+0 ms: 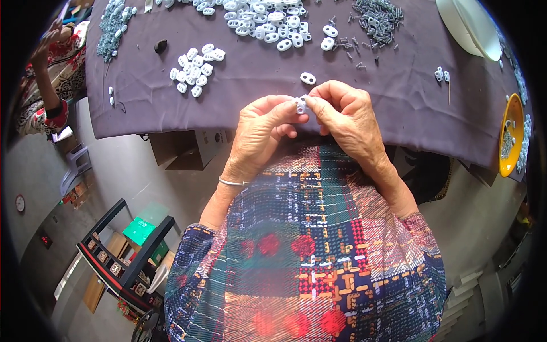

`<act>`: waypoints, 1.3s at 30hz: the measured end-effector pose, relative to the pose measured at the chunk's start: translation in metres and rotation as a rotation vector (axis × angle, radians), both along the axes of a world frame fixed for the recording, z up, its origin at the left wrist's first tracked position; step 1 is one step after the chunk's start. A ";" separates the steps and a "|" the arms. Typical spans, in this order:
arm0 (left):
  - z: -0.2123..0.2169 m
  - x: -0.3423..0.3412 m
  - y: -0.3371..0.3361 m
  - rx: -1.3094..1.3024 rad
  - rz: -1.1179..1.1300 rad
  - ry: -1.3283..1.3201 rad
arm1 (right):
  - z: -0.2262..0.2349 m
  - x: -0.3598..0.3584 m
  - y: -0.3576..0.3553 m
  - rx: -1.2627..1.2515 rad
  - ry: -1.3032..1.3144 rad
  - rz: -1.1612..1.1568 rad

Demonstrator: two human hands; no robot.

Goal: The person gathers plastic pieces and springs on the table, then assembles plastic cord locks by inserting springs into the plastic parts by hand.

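Observation:
My left hand (259,131) and my right hand (346,114) meet at the near edge of the purple cloth-covered table (239,102). Both pinch one small white oval plastic piece (300,104) between thumbs and fingertips. A single white oval piece with two holes (308,78) lies on the cloth just beyond my fingers. Further left sits a small pile of the same white pieces (195,64). A bigger heap of them (268,21) lies at the far middle, with a pile of small grey screws (376,20) to its right.
A white bowl (470,25) stands at the far right and an orange dish (511,134) holding small parts at the right edge. Another person in patterned clothing (51,80) sits at the table's left end. A black rack (122,256) stands on the floor, lower left.

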State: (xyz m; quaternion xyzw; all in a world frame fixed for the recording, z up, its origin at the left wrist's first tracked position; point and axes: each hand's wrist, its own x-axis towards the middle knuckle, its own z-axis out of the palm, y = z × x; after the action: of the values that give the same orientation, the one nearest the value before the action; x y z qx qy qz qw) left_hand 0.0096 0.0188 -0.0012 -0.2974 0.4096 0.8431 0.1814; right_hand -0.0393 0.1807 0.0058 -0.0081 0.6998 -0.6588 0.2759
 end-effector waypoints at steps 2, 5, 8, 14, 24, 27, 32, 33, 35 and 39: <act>-0.001 0.000 -0.001 0.010 0.004 0.012 | -0.001 0.000 -0.001 0.001 -0.006 0.002; 0.000 0.001 0.000 0.015 0.011 0.025 | 0.000 0.000 0.000 0.015 -0.022 -0.002; -0.001 0.001 0.001 -0.004 0.004 0.029 | 0.000 0.000 0.001 0.022 -0.035 -0.006; 0.002 0.002 0.004 -0.106 -0.012 0.028 | -0.001 0.000 0.001 0.001 -0.046 -0.016; -0.001 0.002 0.009 -0.213 -0.005 0.092 | -0.007 0.001 -0.002 -0.019 -0.001 -0.018; -0.001 0.002 0.011 -0.245 0.006 0.117 | -0.009 0.002 -0.003 -0.013 0.023 -0.026; 0.000 0.003 0.015 -0.290 0.028 0.139 | -0.013 0.003 -0.004 0.012 0.052 -0.036; -0.001 0.002 0.017 -0.306 0.033 0.138 | -0.014 0.003 -0.005 0.024 0.058 -0.048; -0.001 0.001 0.017 -0.321 0.039 0.136 | -0.016 0.002 -0.006 0.023 0.065 -0.043; 0.001 0.001 0.018 -0.341 0.042 0.132 | -0.016 0.002 -0.006 0.022 0.080 -0.033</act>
State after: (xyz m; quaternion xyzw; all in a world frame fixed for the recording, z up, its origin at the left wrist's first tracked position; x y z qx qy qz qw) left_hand 0.0103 0.0364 -0.0002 -0.2763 0.5511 0.7830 0.0833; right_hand -0.0373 0.1749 -0.0105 -0.0198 0.7175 -0.6548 0.2367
